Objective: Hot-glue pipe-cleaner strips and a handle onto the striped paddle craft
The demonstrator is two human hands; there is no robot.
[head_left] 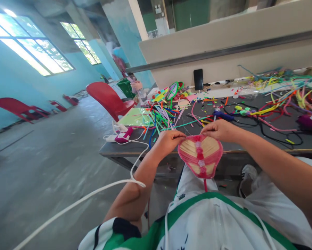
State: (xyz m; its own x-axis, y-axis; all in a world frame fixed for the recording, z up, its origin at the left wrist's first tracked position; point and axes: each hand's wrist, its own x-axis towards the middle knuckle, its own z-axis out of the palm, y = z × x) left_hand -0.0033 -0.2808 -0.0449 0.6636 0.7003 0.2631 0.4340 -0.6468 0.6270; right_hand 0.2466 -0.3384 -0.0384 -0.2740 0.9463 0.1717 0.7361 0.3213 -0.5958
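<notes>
A fan-shaped piece (210, 158) with a pink edge, beige ribbed panels and a column of pink and red tufts hangs over my lap, just off the table's front edge. Its short red stem points toward me. My left hand (169, 141) pinches the upper left corner of its rim. At the upper right of the rim, the fingers of my right hand (217, 131) are closed on the edge. Behind the hands, many coloured pipe cleaners (163, 116) lie scattered on the dark table (135, 147).
A purple glue gun (124, 135) with a white cable lies at the table's left corner. A blue tool (223, 115) and black cord are beyond my right hand. A phone (198, 79) leans at the back. Red chairs (106, 99) stand left.
</notes>
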